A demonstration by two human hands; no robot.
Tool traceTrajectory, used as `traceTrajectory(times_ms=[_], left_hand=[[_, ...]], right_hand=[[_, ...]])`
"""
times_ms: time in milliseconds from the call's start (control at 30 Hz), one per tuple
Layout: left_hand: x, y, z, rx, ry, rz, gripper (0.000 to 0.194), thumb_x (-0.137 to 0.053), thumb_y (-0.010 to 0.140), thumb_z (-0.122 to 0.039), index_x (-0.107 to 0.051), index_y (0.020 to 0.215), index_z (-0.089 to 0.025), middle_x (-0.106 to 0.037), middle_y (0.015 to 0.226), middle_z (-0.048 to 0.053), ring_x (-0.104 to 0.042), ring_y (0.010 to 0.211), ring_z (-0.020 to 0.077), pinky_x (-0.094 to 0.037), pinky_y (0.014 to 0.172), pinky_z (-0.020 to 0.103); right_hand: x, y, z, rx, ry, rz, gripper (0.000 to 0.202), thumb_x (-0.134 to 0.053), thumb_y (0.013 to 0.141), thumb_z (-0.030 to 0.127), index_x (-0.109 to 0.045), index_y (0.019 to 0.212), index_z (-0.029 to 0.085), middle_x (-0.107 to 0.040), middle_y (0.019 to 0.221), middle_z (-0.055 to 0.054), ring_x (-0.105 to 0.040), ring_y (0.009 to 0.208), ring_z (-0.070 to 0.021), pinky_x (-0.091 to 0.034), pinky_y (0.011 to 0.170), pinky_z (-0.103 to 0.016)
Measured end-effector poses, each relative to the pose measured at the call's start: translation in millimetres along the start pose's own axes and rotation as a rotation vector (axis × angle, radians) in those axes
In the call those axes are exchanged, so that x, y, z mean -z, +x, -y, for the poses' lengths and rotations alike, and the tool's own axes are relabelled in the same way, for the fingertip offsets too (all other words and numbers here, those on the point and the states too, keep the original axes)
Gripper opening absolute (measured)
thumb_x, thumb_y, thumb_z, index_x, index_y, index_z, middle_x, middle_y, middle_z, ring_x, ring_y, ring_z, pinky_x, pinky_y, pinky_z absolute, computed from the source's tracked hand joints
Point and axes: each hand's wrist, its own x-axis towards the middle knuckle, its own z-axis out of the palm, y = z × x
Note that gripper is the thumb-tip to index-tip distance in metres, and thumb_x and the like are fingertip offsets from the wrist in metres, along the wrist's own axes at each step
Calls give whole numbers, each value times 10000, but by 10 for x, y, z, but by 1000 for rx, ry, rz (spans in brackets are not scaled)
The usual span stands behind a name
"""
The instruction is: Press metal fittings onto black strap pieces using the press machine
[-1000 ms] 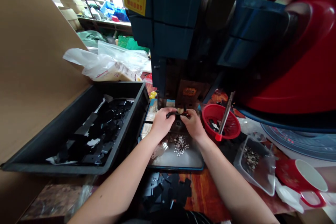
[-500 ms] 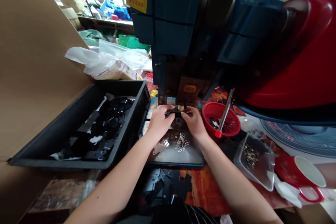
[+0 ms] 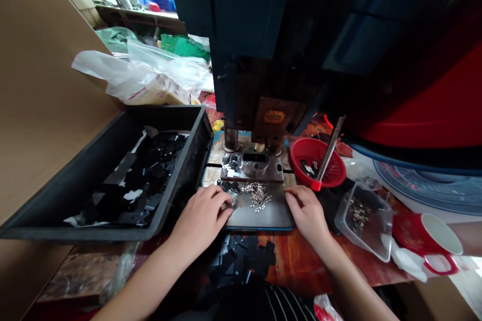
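Curling over the shiny flat pieces [image 3: 234, 201], the left hand [image 3: 201, 213] is bringing its thumb and fingers close together; whether it is pinching 1 of them is not showing. The right hand [image 3: 311, 210] is lying loosely spread at the right edge of the steel plate [image 3: 259, 221], with nothing visible in its grasp.

A second ago both hands were holding a dark strip at the die block [image 3: 278, 175] under the blue press [image 3: 244, 20]; now they are resting nearer and well apart — and the die is showing uncovered. That is suggesting a shift from handling at the die to the loose parts. Where the strip is now I cannot tell: a dark rectangle [image 3: 256, 157] is showing on the die, but it is possibly just an opening.

At the left near part of the plate, the flat pieces are gleaming silver, partly hidden by the fingers. To their right, small silver parts [image 3: 258, 195] are lying in a bright, tangled heap — apart from both hands. More shiny scraps [image 3: 231, 164] are lying at the left of the die.
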Motion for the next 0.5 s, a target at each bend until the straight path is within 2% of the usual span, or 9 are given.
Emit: traceTrajectory(times_ms=[167,300,400,500], left_hand=[[-10,-17,-6,37,-90,16,73,-534,831,-232,-603,856,-228,-622,871,9,-581,843,209,-449,751,344],[-60,-53,-47,37,-157,16,177,-486,875,-241,-613,998,-248,-646,938,9,-598,887,199,-464,785,348],[-81,-55,-138,-38,-206,11,202,-464,901,-255,-643,995,-258,-648,971,13,-596,923,190,-466,831,352],[-100,-36,-223,-125,-279,22,191,-474,904,-250,-659,949,-255,-658,937,8,-602,899,176,-475,825,340]], right_hand=[[-47,14,-18,144,-302,92,245,-454,912,228,-650,1058,215,-640,980,-73,-558,915,-220,-417,849,-372],[-81,122,82,183,-532,197,356,-499,874,184,-601,1187,320,-626,923,-53,-542,876,-231,-386,826,-395],[-56,154,129,201,-599,244,364,-524,859,190,-602,1187,325,-617,903,-58,-536,863,-229,-376,817,-389],[3,97,107,232,-565,256,332,-519,864,194,-618,1164,300,-615,940,-64,-533,872,-222,-384,808,-369]])
